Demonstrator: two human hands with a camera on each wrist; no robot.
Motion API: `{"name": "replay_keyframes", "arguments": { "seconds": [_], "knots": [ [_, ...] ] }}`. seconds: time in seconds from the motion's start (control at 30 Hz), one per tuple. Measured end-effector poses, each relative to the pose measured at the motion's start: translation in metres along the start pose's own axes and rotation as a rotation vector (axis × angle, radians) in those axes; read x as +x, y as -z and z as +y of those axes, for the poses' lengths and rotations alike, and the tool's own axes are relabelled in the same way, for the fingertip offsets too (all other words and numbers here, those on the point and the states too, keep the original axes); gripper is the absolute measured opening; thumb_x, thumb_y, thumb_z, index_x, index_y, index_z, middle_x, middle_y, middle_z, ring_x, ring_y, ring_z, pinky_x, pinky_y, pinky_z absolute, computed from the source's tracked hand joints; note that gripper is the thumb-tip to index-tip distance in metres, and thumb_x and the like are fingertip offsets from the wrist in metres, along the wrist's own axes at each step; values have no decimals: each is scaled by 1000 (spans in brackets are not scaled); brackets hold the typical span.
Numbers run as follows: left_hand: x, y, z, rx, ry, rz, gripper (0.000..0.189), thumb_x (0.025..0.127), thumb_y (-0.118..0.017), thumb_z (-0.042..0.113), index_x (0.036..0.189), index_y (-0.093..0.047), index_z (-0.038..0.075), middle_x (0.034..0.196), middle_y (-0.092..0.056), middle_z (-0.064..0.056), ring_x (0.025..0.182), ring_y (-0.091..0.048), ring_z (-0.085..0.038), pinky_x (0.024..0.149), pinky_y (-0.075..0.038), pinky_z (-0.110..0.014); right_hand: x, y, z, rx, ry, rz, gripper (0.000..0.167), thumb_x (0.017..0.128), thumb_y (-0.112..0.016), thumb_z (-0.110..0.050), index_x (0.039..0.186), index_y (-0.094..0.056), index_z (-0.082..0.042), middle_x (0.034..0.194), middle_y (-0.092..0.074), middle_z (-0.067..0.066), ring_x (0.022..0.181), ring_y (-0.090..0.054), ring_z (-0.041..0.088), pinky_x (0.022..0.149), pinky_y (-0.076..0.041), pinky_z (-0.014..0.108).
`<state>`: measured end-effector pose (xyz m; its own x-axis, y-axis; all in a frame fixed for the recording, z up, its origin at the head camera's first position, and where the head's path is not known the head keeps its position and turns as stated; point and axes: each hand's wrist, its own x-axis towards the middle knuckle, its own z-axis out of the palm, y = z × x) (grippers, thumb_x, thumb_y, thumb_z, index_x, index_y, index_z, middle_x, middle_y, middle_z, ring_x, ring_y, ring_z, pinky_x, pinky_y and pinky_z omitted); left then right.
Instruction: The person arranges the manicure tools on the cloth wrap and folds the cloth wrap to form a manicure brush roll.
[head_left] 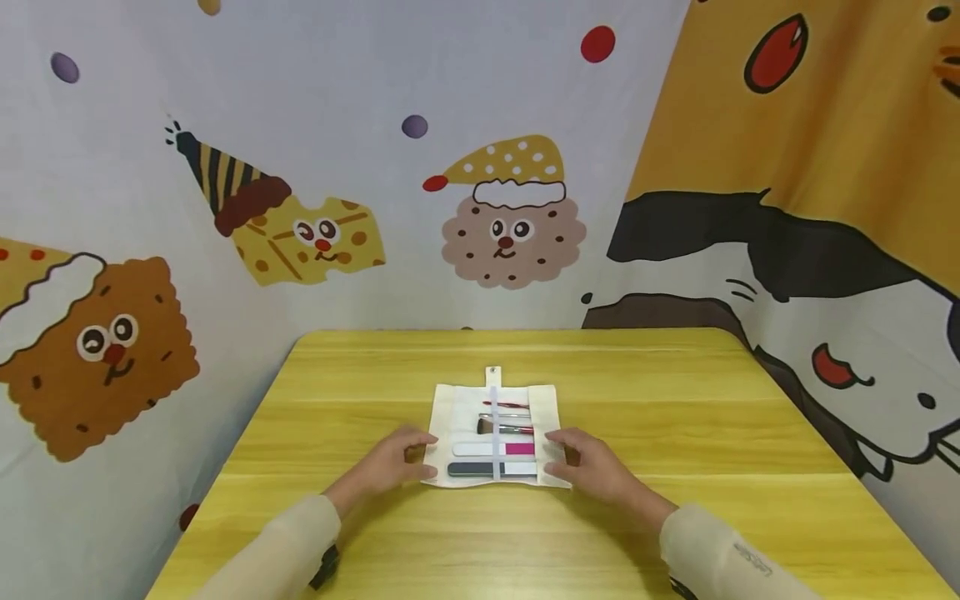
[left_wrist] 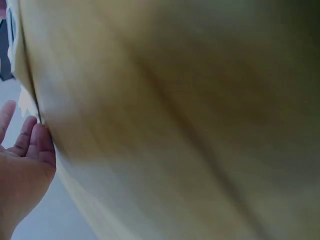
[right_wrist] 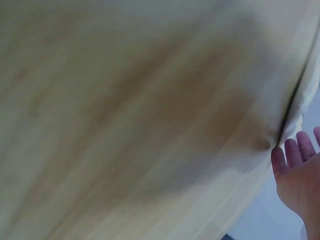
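Note:
A cream fabric tool pouch lies unfolded on the table, its snap strap at the far edge. Under a pale band across it sit a dark nail file, a white and pink nail file, a brush with dark bristles and slimmer tools, one a red stick. My left hand touches the pouch's left edge, thumb and forefinger spread apart. On the opposite edge rests my right hand, similarly spread. The wrist views show the fingertips at the pouch's edges, partly cut off by the frame.
The pouch lies on a yellow wood-grain table with rounded far corners. Behind the table hangs a white curtain printed with cartoon food, with a yellow printed part at the right.

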<state>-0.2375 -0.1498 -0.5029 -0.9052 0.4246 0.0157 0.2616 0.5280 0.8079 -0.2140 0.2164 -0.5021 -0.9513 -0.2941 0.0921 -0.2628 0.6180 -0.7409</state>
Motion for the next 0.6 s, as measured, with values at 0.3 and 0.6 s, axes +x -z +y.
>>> {"name": "replay_keyframes", "arguments": {
  "seconds": [0.3,0.6],
  "knots": [
    [-5,-4,-2,155,-73,-98,62,79,-85,32,131,-62,8,137,-44,-14,126,-38,-35,104,-33,-57,-7,-4,9,-321,241,-98,58,80,-83,-38,127,-67,-8,135,-56,13,125,-50,36,103,-41,53],
    [-4,-3,-3,197,-124,-111,48,91,-74,35,128,-64,7,133,-48,-12,120,-42,-29,99,-39,-52,-3,-2,10,-355,258,-67,42,94,-69,-35,126,-67,-7,128,-62,12,119,-57,32,99,-46,50]
  ]
}}
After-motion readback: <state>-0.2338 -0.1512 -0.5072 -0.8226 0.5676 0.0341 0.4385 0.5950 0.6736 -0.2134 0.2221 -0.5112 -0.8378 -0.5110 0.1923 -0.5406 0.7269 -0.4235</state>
